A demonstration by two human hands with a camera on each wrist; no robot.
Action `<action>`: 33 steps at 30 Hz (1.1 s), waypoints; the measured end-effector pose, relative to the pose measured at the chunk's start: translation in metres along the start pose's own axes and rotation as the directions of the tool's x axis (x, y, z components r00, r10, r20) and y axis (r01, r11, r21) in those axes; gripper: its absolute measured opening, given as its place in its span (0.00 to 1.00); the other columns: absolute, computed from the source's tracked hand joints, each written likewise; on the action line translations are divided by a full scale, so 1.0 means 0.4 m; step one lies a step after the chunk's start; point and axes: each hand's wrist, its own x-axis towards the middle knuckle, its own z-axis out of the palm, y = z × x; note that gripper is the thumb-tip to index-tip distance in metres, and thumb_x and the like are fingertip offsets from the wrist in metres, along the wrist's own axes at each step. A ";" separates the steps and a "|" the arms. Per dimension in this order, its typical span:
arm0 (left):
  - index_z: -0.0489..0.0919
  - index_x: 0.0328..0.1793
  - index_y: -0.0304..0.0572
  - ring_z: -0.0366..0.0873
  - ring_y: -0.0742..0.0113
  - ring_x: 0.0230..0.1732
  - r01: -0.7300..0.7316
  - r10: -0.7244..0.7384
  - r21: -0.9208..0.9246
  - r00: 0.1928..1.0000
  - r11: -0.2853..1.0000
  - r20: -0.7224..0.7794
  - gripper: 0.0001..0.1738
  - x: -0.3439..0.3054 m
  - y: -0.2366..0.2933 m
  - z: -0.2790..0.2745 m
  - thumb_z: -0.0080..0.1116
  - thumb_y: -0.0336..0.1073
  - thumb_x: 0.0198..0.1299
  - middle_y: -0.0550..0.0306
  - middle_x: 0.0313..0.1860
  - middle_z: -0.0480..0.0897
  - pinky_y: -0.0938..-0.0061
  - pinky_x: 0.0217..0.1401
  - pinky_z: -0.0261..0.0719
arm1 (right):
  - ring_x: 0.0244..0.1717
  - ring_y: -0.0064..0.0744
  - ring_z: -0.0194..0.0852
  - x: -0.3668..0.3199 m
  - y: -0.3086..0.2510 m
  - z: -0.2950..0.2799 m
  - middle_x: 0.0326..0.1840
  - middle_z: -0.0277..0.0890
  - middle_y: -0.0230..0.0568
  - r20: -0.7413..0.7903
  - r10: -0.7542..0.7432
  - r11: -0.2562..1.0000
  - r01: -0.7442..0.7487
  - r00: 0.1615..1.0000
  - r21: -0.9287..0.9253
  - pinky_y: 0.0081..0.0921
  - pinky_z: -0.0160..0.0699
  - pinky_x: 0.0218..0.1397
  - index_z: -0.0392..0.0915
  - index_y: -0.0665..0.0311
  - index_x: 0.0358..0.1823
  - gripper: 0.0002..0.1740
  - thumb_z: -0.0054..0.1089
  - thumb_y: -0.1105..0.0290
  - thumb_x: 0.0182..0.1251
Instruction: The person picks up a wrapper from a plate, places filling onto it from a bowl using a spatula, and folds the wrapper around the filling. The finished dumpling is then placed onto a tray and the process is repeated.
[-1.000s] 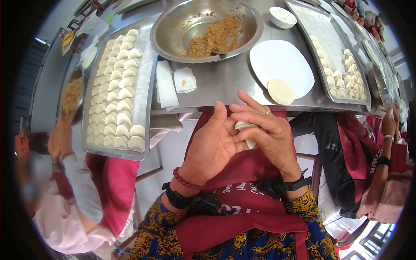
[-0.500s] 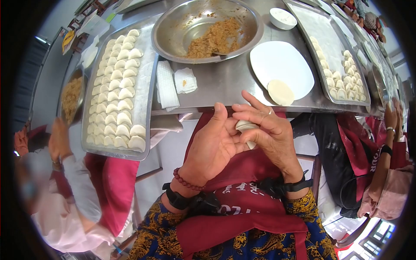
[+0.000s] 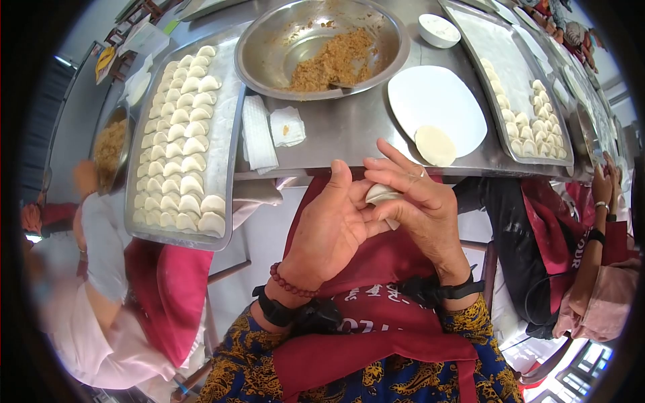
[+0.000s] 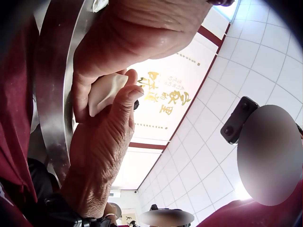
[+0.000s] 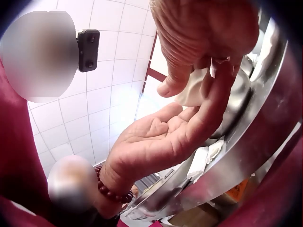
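A half-folded pale dumpling (image 3: 383,194) is between my two hands, just off the table's near edge. My right hand (image 3: 424,209) pinches it between thumb and fingers, its index finger raised. Palm up, my left hand (image 3: 329,225) supports the dumpling on its extended fingers, with the thumb pointing away from it. In the left wrist view the folded dough (image 4: 106,93) shows smooth and white, with the right thumb against its side. The right wrist view shows part of the dough (image 5: 193,89) below the right hand's fingers, above the left fingertips.
A steel bowl (image 3: 252,70) of brown filling stands ahead. A round wrapper (image 3: 435,145) lies over the rim of a white plate (image 3: 437,97). Trays of dumplings flank it: a left tray (image 3: 227,107) and a right tray (image 3: 507,57). Folded tissues (image 3: 259,138) lie nearby. People sit on both sides.
My right hand has shifted slightly to the right, its fingers and thumb moving along the dumpling's edge. My left hand stays nearly still. The person on the left has moved an arm.
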 end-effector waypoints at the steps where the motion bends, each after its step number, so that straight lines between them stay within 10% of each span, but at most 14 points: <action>1: 0.64 0.74 0.26 0.73 0.55 0.70 -0.002 0.002 -0.007 1.000 1.000 0.011 0.42 0.001 -0.001 -0.006 0.32 0.64 0.79 0.41 0.69 0.73 0.53 0.76 0.69 | 0.76 0.46 0.69 -0.001 0.002 -0.003 0.59 0.86 0.42 0.000 -0.001 1.000 0.001 1.000 -0.001 0.40 0.65 0.76 0.89 0.60 0.48 0.13 0.70 0.76 0.60; 33: 0.74 0.68 0.27 0.77 0.61 0.64 -0.172 0.171 -0.067 0.985 0.983 -0.019 0.22 -0.005 -0.014 -0.001 0.45 0.40 0.81 0.49 0.63 0.79 0.60 0.73 0.73 | 0.80 0.44 0.62 -0.002 0.005 0.018 0.66 0.81 0.44 -0.115 -0.079 0.994 0.087 0.990 0.060 0.41 0.61 0.79 0.87 0.60 0.56 0.18 0.71 0.74 0.63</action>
